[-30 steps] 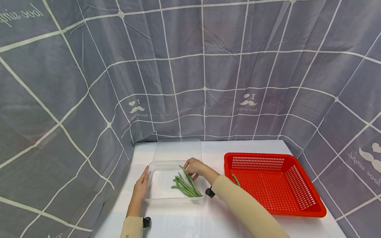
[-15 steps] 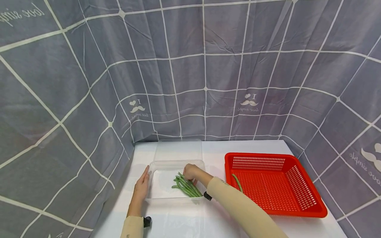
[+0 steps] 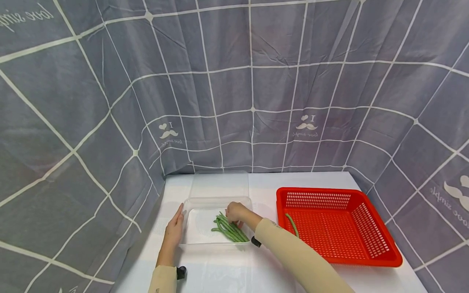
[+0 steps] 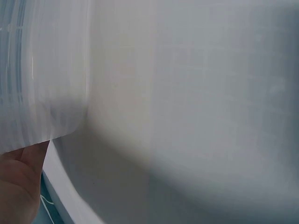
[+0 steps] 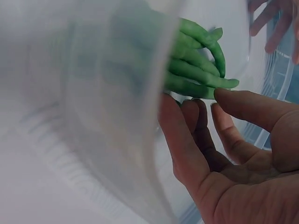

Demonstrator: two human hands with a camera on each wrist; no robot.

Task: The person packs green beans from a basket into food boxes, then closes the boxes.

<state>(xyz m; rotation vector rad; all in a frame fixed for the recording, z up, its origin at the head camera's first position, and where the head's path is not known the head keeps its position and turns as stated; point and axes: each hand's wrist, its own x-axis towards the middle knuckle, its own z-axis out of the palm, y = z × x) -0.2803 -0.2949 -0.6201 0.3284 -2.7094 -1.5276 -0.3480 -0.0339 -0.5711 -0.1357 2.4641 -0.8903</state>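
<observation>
A clear plastic box (image 3: pixel 198 245) stands on the white table. Several green beans (image 3: pixel 229 230) lie bunched in its right half, roughly side by side. My left hand (image 3: pixel 174 228) rests against the box's left wall with fingers fairly straight; in the left wrist view, that hand (image 4: pixel 21 186) is partly behind the translucent wall. My right hand (image 3: pixel 238 212) reaches inside over the beans. In the right wrist view, its thumb and curled fingers (image 5: pixel 184 144) hold the lowest green bean (image 5: pixel 191 87) against the others. The box wall blurs part of the bunch.
Behind the box lies a clear flat lid (image 3: pixel 220 184). To the right stands a red perforated basket (image 3: pixel 393 258), with one green bean (image 3: pixel 292 224) at its left side, partly hidden by the right sleeve. A grey checked curtain (image 3: pixel 227 93) surrounds the table.
My right hand has lowered a green bean from above the box onto the bunch, then stayed nearly still over the last half second. The left hand has not moved.
</observation>
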